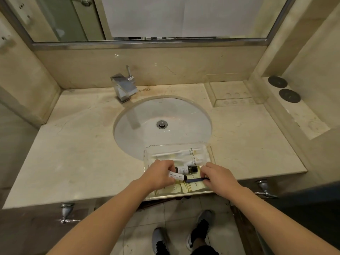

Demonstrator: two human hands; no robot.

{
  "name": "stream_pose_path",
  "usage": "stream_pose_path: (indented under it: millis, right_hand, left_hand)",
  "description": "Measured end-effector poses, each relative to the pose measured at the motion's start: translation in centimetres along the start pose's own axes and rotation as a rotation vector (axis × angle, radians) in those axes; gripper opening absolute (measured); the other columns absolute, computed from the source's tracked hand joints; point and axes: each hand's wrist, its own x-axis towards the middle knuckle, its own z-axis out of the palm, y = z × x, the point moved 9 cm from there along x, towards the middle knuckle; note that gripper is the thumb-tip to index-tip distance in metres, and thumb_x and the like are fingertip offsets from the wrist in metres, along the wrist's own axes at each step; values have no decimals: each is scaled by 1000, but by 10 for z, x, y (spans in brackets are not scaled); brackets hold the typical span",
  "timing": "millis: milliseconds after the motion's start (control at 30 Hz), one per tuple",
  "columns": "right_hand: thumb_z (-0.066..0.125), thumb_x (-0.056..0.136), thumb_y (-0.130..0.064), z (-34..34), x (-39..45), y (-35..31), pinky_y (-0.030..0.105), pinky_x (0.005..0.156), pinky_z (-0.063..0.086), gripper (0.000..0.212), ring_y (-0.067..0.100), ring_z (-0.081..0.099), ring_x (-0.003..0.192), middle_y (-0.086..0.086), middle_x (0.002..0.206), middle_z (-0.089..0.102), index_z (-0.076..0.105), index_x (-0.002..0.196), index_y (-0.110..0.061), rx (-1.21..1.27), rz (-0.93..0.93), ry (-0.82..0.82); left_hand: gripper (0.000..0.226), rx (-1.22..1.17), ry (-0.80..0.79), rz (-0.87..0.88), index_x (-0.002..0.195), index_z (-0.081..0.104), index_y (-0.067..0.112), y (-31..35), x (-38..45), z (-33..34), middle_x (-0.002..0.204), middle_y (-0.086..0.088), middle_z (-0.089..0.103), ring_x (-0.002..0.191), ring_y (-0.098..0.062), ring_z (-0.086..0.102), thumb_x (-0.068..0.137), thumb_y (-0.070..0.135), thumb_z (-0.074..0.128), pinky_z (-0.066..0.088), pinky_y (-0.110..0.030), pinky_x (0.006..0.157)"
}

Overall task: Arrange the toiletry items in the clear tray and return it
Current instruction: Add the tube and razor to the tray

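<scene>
A clear tray (147,155) rests on the front edge of the counter, partly over the sink basin. Two white packets (193,155) lie across its far side, a small bottle with a dark cap (186,169) sits in the middle, and yellowish sachets (185,188) lie flat at its near end. My left hand (159,174) is shut on a small white tube (176,176). My right hand (218,176) pinches the right end of a dark blue, thin item (195,180); the two pieces meet end to end above the tray.
A white oval sink (161,124) with a chrome faucet (123,87) fills the counter's middle. A clear stepped holder (237,96) stands at the back right, two dark round discs (283,89) on the right ledge. Metal hooks (67,212) hang below the counter edge.
</scene>
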Motion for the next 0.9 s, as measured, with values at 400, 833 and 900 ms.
stream_pose_path:
  millis: [400, 833, 900]
  right_hand:
    - [57, 89, -25, 3, 3, 5, 25, 68, 40, 11, 15, 55, 87, -5, 101, 58, 61, 99, -23, 15, 11, -11]
    - [57, 88, -27, 3, 5, 3, 24, 67, 40, 11, 12, 54, 86, -8, 101, 58, 62, 99, -25, 6, 6, -7]
    - [57, 88, -28, 3, 4, 3, 24, 68, 41, 12, 12, 55, 88, -8, 101, 58, 62, 100, -25, 11, 6, -6]
  left_hand:
    - [22, 384, -64, 133, 103, 65, 20, -3, -9, 3, 105, 4, 59, 94, -18, 58, 84, 31, 62, 44, -28, 71]
    - [23, 585, -60, 227, 99, 61, 9, 8, -18, 18, 107, -8, 54, 93, -29, 57, 88, 27, 51, 46, -37, 70]
    - [21, 608, -42, 235, 98, 60, 9, 11, -19, 20, 106, -8, 54, 92, -29, 58, 89, 25, 48, 41, -36, 66]
